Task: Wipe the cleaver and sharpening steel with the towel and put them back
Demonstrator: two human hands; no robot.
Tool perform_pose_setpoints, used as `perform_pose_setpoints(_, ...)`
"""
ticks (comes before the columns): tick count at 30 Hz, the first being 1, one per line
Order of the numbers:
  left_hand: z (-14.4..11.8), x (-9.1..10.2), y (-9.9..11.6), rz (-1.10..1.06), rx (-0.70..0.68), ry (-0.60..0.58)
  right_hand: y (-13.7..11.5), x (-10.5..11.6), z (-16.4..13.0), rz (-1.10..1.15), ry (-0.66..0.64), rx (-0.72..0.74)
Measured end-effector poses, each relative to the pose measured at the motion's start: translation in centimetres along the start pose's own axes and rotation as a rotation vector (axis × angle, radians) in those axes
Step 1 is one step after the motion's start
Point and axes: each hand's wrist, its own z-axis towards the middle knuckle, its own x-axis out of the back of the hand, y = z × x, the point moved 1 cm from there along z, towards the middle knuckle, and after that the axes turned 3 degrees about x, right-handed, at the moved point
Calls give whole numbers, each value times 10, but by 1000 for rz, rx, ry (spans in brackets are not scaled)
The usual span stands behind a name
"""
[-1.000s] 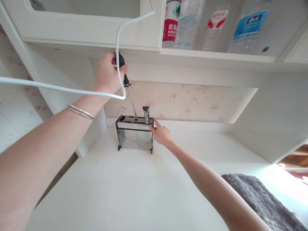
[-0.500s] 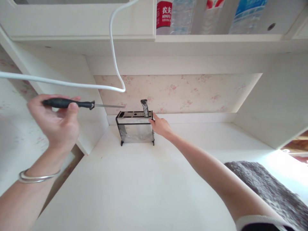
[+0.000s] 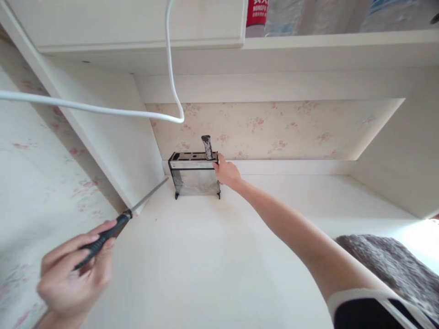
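The left hand (image 3: 73, 274) is closed around the black handle of a sharpening steel (image 3: 120, 221), its thin rod slanting up and away from the fingers toward the knife block (image 3: 195, 176), the tip well short of it. The grip looks loose and sits far back on the handle, so the rod could swing or slip onto the white counter (image 3: 212, 260). Beyond the rod tip, the right hand (image 3: 226, 172) lies flat against the block's right side, steadying it without clenching; a careless sweep of the steel could strike those fingers or tip the block. One grey handle (image 3: 206, 146) stands in the block beside that hand. Above, a white cable (image 3: 103, 109) hangs where a raised rod could snag it.
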Motion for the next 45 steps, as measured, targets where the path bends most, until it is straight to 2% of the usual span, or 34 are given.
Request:
perform_pose_setpoints(1, -10, -1, -1, -3, -61, 22, -3, 1, 3, -6, -14, 5)
perform_pose_setpoints(3, -29, -5, -2, 15, -144, -6, -8, 4, 8, -38, -40, 46)
perform_pose_setpoints(5, -47, -13, 0, 61, -133, -86, -12, 12, 14, -92, -49, 99)
perform_pose_setpoints(8, -72, -24, 1, -11, -71, -121, -16, 26, 27, -115, -23, 121)
perform_pose_setpoints(10, -84, -30, 0, -128, -44, -100, -20, 36, 39, -51, -20, 140)
perform_pose_setpoints(12, -92, -31, -3, -142, -48, -100, -25, 42, 49, 47, -58, 181)
perform_pose_setpoints(17, -97, -23, -8, 80, -105, -85, -38, 51, 62, 342, -207, 234)
perform_pose_setpoints(19, -95, -19, -7, 146, -121, -88, -43, 61, 65, 441, -219, 248)
perform_pose_setpoints(21, -93, -16, -4, 207, -131, -124, -48, 77, 68, 506, -177, 267)
perform_pose_setpoints(26, -94, -14, 1, 354, -25, -225, -57, 133, 77, 614, 21, 375)
perform_pose_setpoints(28, -96, -13, 1, 427, -30, -261, -57, 152, 74, 617, 102, 411)
perform_pose_setpoints(32, -100, -11, -1, 620, -75, -300, -55, 174, 47, 531, 292, 473)
perform_pose_setpoints(36, -105, -12, -5, 758, -93, -347, -52, 170, -9, 382, 527, 555)
perform_pose_setpoints(39, -109, -16, -7, 778, -79, -394, -46, 151, -60, 189, 723, 680)
perform_pose_setpoints(41, -110, -20, -8, 764, -71, -436, -41, 131, -93, 72, 783, 842)
perform_pose_setpoints(43, -109, -24, -7, 758, -51, -469, -36, 106, -122, 6, 765, 991)
perform_pose_setpoints(45, -107, -28, -6, 769, -27, -505, -32, 76, -146, -13, 713, 1069)
